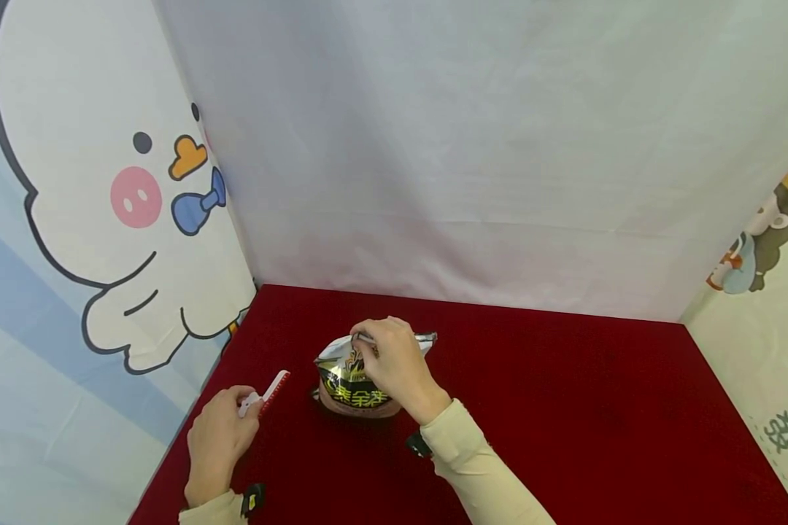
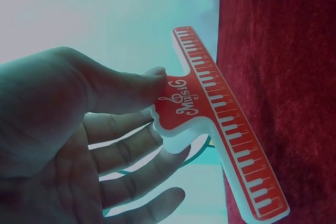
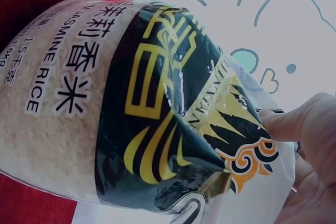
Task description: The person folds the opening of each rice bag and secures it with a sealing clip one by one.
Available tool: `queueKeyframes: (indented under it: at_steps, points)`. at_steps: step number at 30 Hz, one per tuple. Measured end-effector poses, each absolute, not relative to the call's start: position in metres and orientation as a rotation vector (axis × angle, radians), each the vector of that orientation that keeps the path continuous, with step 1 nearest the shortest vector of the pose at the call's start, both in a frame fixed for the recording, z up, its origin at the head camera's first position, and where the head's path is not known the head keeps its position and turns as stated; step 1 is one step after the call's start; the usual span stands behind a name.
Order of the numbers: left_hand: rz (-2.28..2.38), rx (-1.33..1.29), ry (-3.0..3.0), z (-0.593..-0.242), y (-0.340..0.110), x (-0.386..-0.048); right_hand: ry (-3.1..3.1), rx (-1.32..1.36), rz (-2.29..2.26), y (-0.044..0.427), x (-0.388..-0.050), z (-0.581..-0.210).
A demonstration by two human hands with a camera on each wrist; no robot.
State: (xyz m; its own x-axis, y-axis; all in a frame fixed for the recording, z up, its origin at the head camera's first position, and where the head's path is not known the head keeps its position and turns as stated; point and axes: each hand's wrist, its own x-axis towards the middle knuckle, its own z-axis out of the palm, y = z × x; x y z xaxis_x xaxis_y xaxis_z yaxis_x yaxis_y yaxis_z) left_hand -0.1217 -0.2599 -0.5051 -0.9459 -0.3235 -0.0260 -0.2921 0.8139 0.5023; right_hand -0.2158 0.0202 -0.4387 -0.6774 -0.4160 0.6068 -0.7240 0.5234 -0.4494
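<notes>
Red clip (image 2: pixel 206 97) pinched in left hand (image 1: pixel 219 439); right hand (image 1: pixel 397 368) pinches rice bag (image 3: pixel 118 114) near top

Rice bag (image 3: pixel 121 103) and clip (image 2: pixel 198 98) look plastic (the bag glossy), tablecloth (image 1: pixel 578 408) matt.

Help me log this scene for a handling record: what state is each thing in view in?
Rice bag: upright, rice in its lower part, creased above; opened or sealed, cannot tell.
Music clip: held, not on the bag; whether its jaws are parted, cannot tell.
Left hand: pinching the clip.
Right hand: gripping the bag's top.
Red cloth: spread flat.
White curtain: hanging, lightly wrinkled.
</notes>
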Motion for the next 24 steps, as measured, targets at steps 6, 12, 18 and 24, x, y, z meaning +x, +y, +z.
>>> queueKeyframes:
  at_steps: [6, 12, 18, 24]
  points:
    - [-0.797, 0.492, -2.918, -0.5053, -0.2591, -0.1242, -2.342, 0.924, 0.968, 0.0199, -0.2158, -0.4394]
    - [-0.774, 0.466, -2.888, -0.5045, -0.2567, -0.1248, -2.338, 0.918, 0.962, 0.0202, -0.216, -0.4396]
    - [-0.806, 0.469, -2.854, -0.5047, -0.2553, -0.1249, -2.351, 0.916, 0.954, 0.0204, -0.2158, -0.4403]
    - [-0.824, 0.437, -2.775, -0.506, -0.2538, -0.1239, -2.368, 0.907, 0.955, 0.0204, -0.2154, -0.4402]
